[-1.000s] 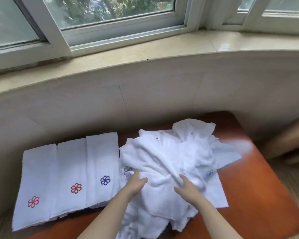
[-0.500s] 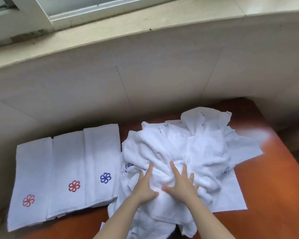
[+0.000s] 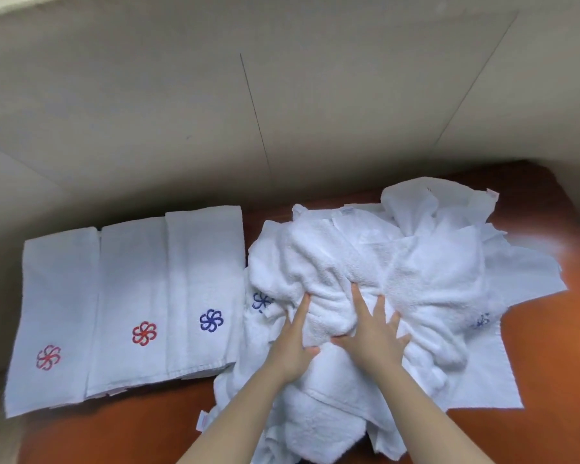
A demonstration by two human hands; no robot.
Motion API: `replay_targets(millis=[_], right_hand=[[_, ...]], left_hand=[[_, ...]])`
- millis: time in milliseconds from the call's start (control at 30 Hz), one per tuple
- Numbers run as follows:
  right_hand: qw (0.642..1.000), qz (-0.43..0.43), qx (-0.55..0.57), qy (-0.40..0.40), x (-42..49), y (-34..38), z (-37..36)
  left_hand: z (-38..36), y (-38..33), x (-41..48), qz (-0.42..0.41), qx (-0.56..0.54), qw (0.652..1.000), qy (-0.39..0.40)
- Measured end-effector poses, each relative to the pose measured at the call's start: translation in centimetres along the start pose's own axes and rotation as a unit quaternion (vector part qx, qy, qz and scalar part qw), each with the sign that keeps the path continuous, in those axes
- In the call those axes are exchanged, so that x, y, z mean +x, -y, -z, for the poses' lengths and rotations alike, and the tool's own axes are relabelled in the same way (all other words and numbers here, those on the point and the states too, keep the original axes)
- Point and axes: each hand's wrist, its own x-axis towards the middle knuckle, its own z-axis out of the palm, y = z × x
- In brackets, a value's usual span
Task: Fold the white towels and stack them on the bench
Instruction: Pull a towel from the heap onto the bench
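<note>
A loose heap of white towels [image 3: 416, 262] lies crumpled on the reddish-brown bench [image 3: 549, 380], right of centre. My left hand [image 3: 293, 346] and my right hand [image 3: 372, 333] lie side by side on the heap's front, fingers straight and spread, pressing into the cloth. Three folded white towels lie in a row on the bench's left part: one with a red flower [image 3: 51, 316], one with a red flower [image 3: 131, 296], and one with a blue flower [image 3: 205, 279]. Each seems to top a thin stack.
A pale tiled wall [image 3: 282, 95] rises right behind the bench. The bench's bare wood shows at the far right and along the front edge [image 3: 131, 430]. A small label [image 3: 203, 421] sticks out of the heap at the front.
The view has tilted down and closer, so the window is gone from sight. Both hands, curled on the cloth a second ago, have spread flat and slid a little forward on the heap.
</note>
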Motion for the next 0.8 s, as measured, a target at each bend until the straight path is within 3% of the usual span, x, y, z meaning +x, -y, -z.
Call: replay_targets(millis=[100,233,400,467,533,600,700,733,800], right_hand=[[1.000,-0.008,0.004,-0.005,-0.3,0.0,0.1],[1.000,-0.018,0.012,-0.017,-0.7,0.1,-0.3],[0.999,-0.047,0.012,-0.017,-1.5,1.2,-0.3],[0.996,-0.048,-0.032,-0.070,-2.5,2.6,-0.9],[0.986,0.008,-0.092,-0.140,-3.7,4.7,-2.3],[0.971,0.117,-0.131,-0.160,-5.1,7.2,-4.4],[0.929,0.269,-0.167,-0.190,-6.8,11.1,-8.3],[0.914,0.304,-0.186,-0.194,-7.0,12.2,-9.4],[0.911,0.330,-0.219,-0.113,-6.8,13.8,-11.5]], left_hand=[[0.1,0.5,-0.7,-0.012,0.010,1.000,-0.005],[0.0,2.4,-2.5,-0.018,-0.073,0.996,-0.040],[0.1,5.2,-5.1,0.084,-0.166,0.979,-0.078],[0.6,6.6,-6.3,0.115,-0.165,0.972,-0.121],[1.4,8.4,-7.4,0.134,-0.152,0.964,-0.174],[2.4,10.5,-8.3,0.161,-0.150,0.955,-0.196],[4.0,13.9,-9.5,0.218,-0.125,0.957,-0.146],[4.4,14.9,-9.9,0.233,-0.125,0.956,-0.126],[5.3,16.7,-10.6,0.251,-0.129,0.954,-0.099]])
